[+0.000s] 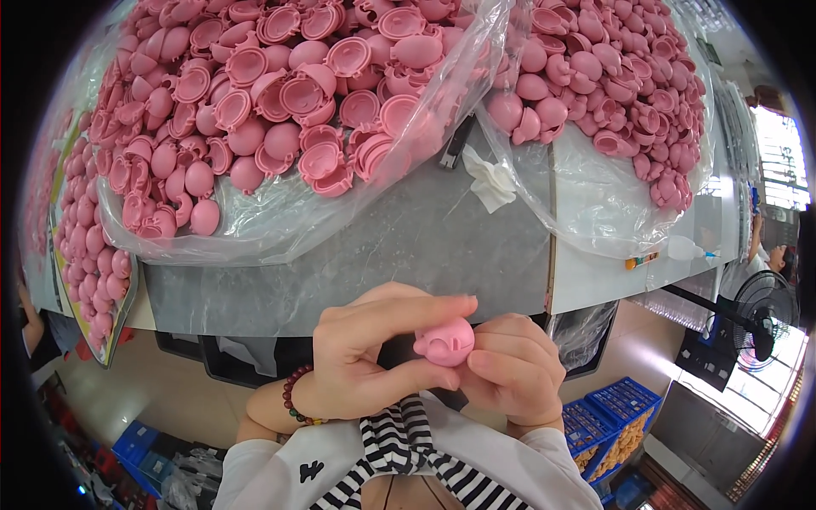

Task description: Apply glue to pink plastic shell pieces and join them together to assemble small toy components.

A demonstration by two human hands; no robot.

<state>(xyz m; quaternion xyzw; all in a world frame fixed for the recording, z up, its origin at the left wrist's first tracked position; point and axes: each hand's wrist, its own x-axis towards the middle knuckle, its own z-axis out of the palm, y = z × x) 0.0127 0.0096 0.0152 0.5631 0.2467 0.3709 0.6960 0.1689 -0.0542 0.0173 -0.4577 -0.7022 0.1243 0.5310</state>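
A small round pink plastic piece [449, 342], with a slot and a snout-like bump on it, is held up between my two hands just off the table's near edge. My left hand [374, 348] pinches it between the thumb below and the index finger above. From the right side, my right hand [514, 365] grips it with curled fingers and thumb, which hide that side of it. Beyond the hands, a heap of pink half-shells [280, 93] lies on clear plastic sheeting [280, 242]. More pink parts [612, 85] are piled at the far right.
A crumpled white tissue [490, 180] and a dark tool [456, 142] lie on the grey tabletop [391, 246]. Finished-looking pink balls fill a tray [89, 255] at the left. A small bottle [684, 249], a fan [761, 319] and blue crates [612, 416] are on the right.
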